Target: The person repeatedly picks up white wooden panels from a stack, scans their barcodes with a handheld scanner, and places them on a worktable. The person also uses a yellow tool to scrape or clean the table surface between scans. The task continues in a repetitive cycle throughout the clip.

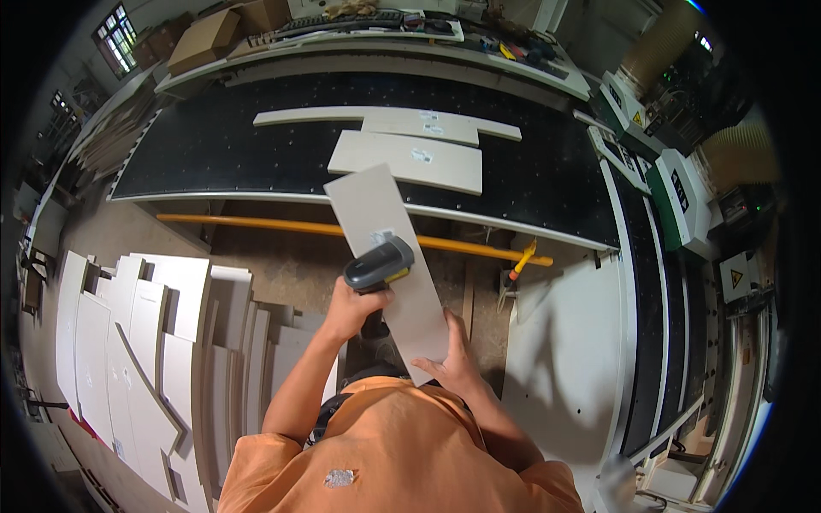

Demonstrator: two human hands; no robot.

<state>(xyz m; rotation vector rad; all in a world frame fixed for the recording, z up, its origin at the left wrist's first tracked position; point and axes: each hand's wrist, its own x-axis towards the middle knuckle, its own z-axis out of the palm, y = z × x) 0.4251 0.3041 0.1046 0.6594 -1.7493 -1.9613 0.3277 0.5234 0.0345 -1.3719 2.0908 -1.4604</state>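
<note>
My left hand (pixel 354 309) is wrapped round the handle of a dark handheld barcode scanner (pixel 373 264) with a yellow mark on its side. The scanner's head sits over a long white board (pixel 380 199), right by a small printed label (pixel 382 237) on its face. Gripping the near end of that board is my right hand (pixel 455 362), thumb on top and fingers round the right edge. The board slants away from me, its far end reaching up to the front edge of the black table. Part of the scanner's handle is hidden behind my left hand.
On the black machine table (pixel 214 154) lie several white boards (pixel 406 162), some labelled. A yellow bar (pixel 282 224) runs along its front. Stacked white panels (pixel 128 368) stand at left. Machine housings (pixel 682 201) line the right, and a cardboard box (pixel 203 43) sits at the back.
</note>
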